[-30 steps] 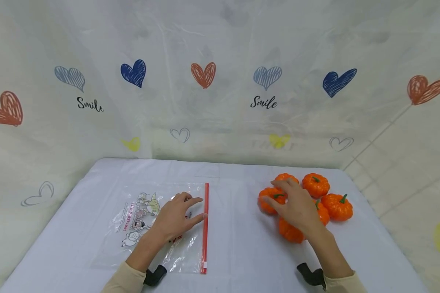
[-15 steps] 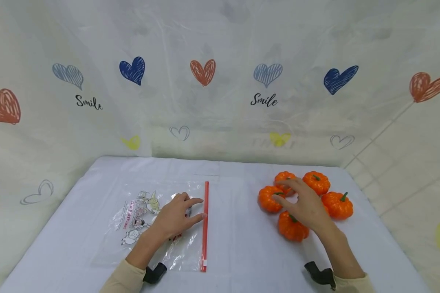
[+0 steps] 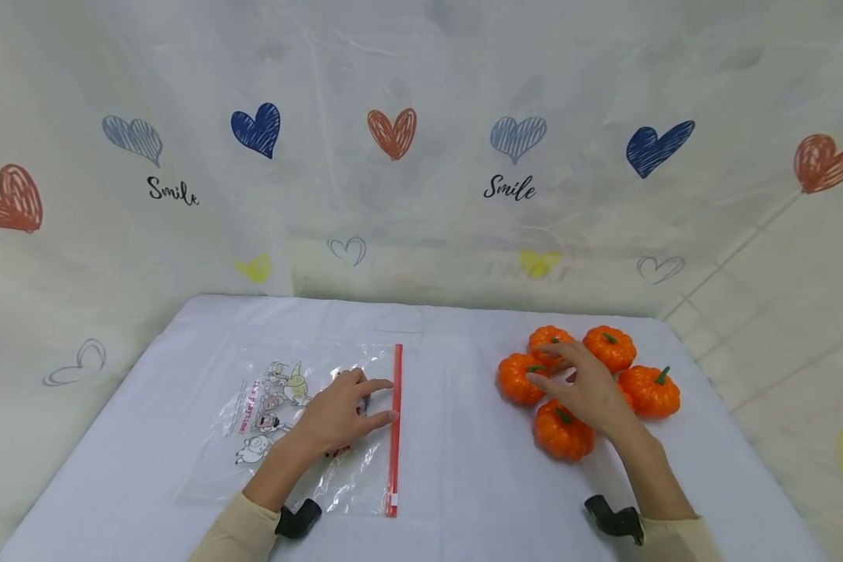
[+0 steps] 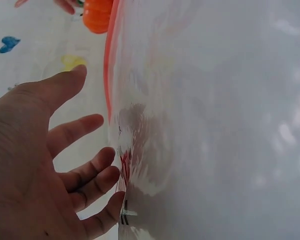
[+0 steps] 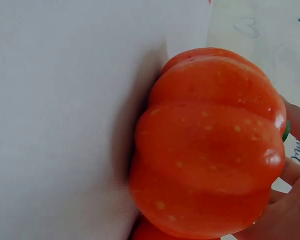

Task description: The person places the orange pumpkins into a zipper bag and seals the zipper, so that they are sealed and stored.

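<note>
In the head view a clear plastic zip bag (image 3: 288,476) with printed cartoon animals and a red strip along its right edge lies flat on the table. My left hand (image 3: 336,412) is over its right half, fingers loosely bent, tips near the red strip. Several orange toy pumpkins with green stems are grouped at the right. Above them my right hand (image 3: 590,390) hovers with spread, slightly bent fingers, near the left pumpkin (image 3: 520,381) and the front pumpkin (image 3: 563,433). One pumpkin is mostly hidden under that hand. In the right wrist view a pumpkin (image 5: 210,145) partly covers the fingers.
A back pumpkin (image 3: 551,337), a rear right pumpkin (image 3: 610,349) and a far right pumpkin (image 3: 649,393) surround the right hand. The white-covered table (image 3: 457,484) meets a pale backdrop (image 3: 421,195) printed with hearts. Black wrist mounts (image 3: 298,519) jut from both sleeves.
My right hand has shifted a little to the right over the pumpkins, uncovering more of the left and front ones. The left hand has stayed nearly still over the bag.
</note>
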Tool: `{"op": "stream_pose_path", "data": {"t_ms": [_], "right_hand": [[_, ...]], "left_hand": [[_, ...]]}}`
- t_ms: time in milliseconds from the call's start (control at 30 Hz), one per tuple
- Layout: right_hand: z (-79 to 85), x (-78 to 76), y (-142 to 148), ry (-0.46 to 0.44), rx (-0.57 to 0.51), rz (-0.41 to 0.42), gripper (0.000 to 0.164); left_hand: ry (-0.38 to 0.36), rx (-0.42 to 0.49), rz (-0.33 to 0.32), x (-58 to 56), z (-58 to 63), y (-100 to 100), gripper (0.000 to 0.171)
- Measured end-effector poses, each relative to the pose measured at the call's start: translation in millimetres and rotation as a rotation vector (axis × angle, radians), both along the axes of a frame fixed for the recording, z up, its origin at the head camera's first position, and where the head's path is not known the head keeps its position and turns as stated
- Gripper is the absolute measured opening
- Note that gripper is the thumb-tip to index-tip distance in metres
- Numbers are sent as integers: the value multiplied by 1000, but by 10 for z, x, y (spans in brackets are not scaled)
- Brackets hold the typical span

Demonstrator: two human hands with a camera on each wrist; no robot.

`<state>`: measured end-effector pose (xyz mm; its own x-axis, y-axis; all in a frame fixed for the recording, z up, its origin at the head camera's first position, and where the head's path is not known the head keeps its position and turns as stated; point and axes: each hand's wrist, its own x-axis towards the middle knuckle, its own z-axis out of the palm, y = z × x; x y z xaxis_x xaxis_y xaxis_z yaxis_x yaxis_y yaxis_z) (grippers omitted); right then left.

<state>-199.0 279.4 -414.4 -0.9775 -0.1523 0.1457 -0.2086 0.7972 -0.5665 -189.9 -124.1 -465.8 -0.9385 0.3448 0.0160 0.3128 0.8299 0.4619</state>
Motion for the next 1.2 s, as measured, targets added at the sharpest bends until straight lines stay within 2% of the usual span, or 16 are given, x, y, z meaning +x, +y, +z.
{"op": "stream_pose_path", "data": {"t_ms": [367,733,933,1200], "right_hand": [[-94,-55,51,-111,5,9,70],[-105,-79,14,-138,32,44,74],[-96,-89,-16,-162,37,53,76],[-92,-90,-55,-182,23,55,79]], "left_hand": [[-24,-7,-31,5,16,41,57],[9,-83,-92,-17,-17,77,70],[-3,-91,-132,-22,-11,66,64],[19,-72,-141,-44,-8,48,60]]}}
